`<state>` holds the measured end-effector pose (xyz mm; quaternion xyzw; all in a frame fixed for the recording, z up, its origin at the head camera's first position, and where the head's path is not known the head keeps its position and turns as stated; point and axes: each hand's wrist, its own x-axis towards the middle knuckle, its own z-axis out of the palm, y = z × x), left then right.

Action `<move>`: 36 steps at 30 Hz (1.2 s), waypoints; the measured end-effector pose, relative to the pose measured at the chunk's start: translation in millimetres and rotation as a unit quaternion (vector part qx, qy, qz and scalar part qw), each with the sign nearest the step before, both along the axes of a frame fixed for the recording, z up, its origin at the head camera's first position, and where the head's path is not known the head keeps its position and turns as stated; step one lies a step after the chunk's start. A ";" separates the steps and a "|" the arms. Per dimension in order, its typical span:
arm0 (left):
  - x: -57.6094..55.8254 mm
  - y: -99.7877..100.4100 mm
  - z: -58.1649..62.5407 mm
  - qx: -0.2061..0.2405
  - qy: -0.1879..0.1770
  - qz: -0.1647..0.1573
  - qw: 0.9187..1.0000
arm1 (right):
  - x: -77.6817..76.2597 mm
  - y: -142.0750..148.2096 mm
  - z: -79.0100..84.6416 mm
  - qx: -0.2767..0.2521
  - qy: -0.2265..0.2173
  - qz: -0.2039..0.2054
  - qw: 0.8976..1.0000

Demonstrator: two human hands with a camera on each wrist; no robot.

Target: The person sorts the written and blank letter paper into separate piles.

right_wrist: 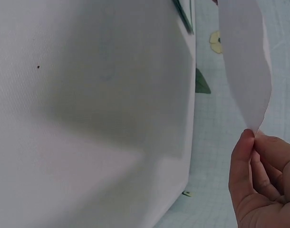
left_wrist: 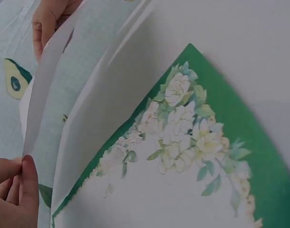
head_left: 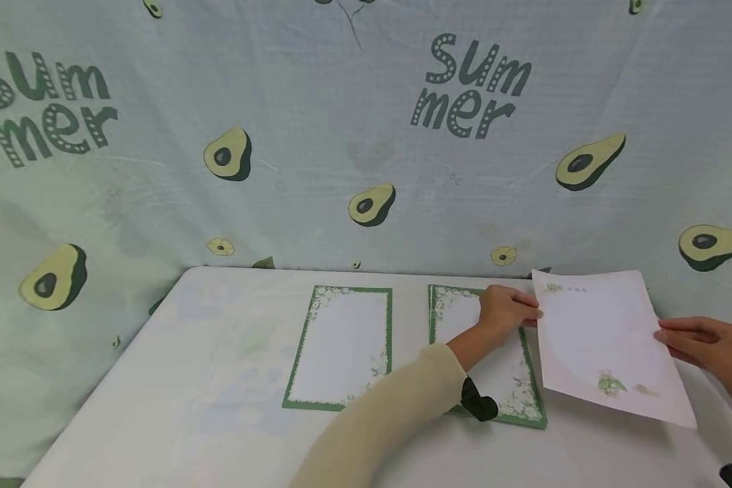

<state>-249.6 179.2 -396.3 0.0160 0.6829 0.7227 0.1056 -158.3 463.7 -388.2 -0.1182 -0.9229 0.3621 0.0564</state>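
Evidently, both hands share one pale pink letter-paper sheet (head_left: 604, 339) with small floral prints, raised off the right end of the white-covered table (head_left: 219, 379), its shadow falling on the surface beneath. The left hand (head_left: 505, 315) pinches the sheet's left edge between thumb and fingertips, its cream sleeve (head_left: 378, 420) reaching across the near side. The right hand (head_left: 710, 349) pinches the right edge, thumb against forefinger, and the paper bows slightly between the two grips. Under the left forearm lies a stack of green-bordered floral sheets (head_left: 506, 376); farther left, a matching green-bordered sheet (head_left: 341, 346) lies flat, apart from the stack. On the far side hangs an avocado-print "summer" cloth (head_left: 305, 102).
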 end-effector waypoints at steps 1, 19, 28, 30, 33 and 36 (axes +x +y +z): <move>0.5 -0.2 -2.0 -0.007 0.002 0.001 1.000 | -1.1 0.2 0.2 0.003 -0.002 0.002 1.000; 10.1 6.0 -13.2 -0.071 -0.022 -0.014 0.997 | -14.7 13.4 -14.6 -0.026 -0.037 0.050 0.998; 14.4 3.9 -10.1 -0.059 -0.043 -0.048 0.996 | -15.6 29.2 -29.3 -0.009 -0.052 0.061 0.997; 15.2 4.3 -10.1 -0.058 -0.043 -0.056 0.996 | -14.2 32.2 -31.2 -0.011 -0.061 0.060 0.996; 14.0 2.3 -10.6 -0.088 -0.022 -0.069 0.993 | -13.1 36.6 -34.0 -0.024 -0.070 0.062 0.995; 11.0 -6.1 -13.3 -0.124 0.015 -0.092 0.988 | -11.6 39.9 -35.5 -0.035 -0.091 0.062 0.993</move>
